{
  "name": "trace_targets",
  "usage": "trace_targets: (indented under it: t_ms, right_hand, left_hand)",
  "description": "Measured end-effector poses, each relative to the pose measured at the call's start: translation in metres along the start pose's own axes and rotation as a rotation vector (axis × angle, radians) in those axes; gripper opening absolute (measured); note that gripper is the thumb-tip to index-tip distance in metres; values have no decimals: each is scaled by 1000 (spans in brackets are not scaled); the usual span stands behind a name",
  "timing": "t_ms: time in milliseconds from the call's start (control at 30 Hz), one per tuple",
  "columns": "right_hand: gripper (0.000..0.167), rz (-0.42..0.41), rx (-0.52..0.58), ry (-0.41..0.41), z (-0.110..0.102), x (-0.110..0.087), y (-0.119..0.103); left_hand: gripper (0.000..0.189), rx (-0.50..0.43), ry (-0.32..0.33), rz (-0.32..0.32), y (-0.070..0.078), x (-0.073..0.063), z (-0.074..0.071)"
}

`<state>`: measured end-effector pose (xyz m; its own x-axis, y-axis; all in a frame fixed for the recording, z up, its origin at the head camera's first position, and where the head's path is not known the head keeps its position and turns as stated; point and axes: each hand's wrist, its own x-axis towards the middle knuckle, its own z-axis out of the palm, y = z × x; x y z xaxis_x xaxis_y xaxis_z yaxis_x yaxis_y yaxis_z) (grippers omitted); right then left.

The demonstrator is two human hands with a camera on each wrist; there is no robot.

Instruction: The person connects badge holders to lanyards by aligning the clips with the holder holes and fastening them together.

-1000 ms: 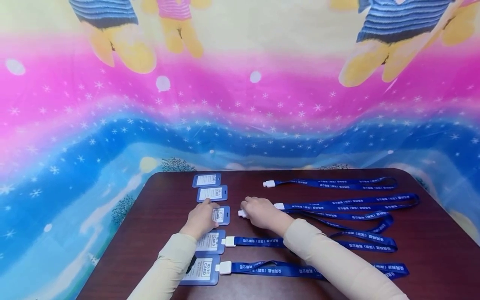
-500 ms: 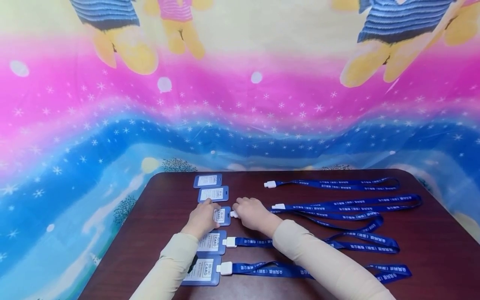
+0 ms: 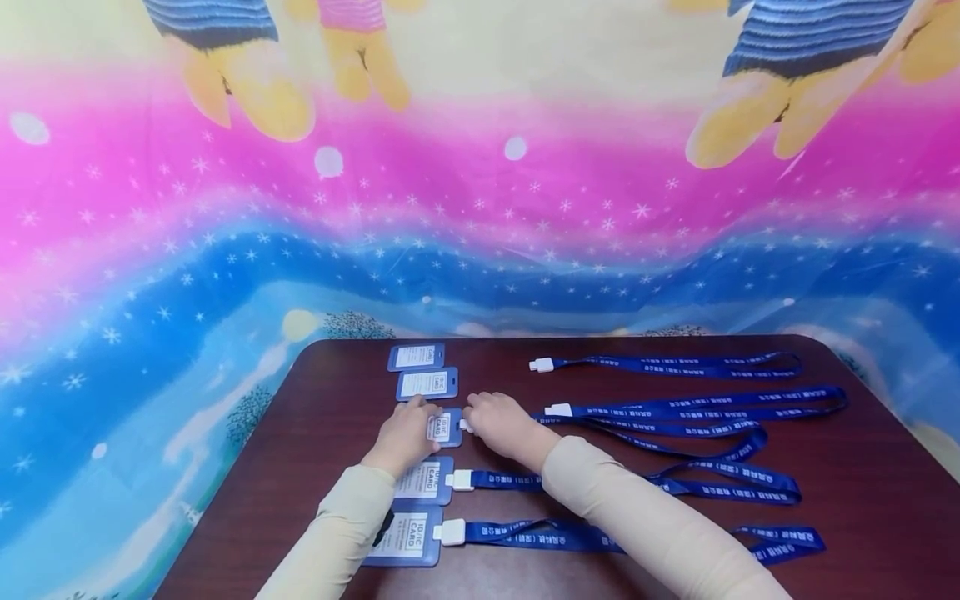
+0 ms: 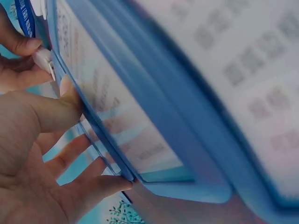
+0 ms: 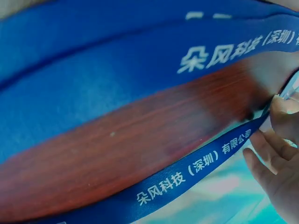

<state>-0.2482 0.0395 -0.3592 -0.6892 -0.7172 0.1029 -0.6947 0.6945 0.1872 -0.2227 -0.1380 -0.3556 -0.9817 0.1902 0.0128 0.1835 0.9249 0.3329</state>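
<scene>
A blue badge holder (image 3: 447,427) with a white ID/IC card lies third from the back in a column. My left hand (image 3: 402,435) grips it by its edges; the thumb (image 4: 70,105) and fingers lie on opposite sides of it in the left wrist view. From the right, my right hand (image 3: 504,423) pinches the white clip (image 4: 43,59) of a blue lanyard (image 5: 187,175). The clip sits right at the holder's slotted end. The right fingers hide most of the clip in the head view.
Two badge holders (image 3: 427,383) without lanyards lie toward the back. Nearer the front, two holders (image 3: 423,482) have lanyards joined by white clips (image 3: 453,532). Two more lanyards (image 3: 682,365) stretch along the right side of the dark table (image 3: 322,417). A printed curtain (image 3: 480,200) hangs behind.
My right hand has moved left, bringing the white clip from a gap away up to the holder's end, with the lanyard trailing. My left hand keeps its place on the holder.
</scene>
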Motion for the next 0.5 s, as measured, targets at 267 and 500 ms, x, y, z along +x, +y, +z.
trace_targets:
  t_ms: [267,500]
  right_hand:
    - [27,-52,-13,-17,-2,3,2]
    - [28,-92,-77,-6,4,2,3]
  left_hand:
    - [48,-13,8,-4,-3,-1,0]
    - [48,-17,15,-1,-4,0,2]
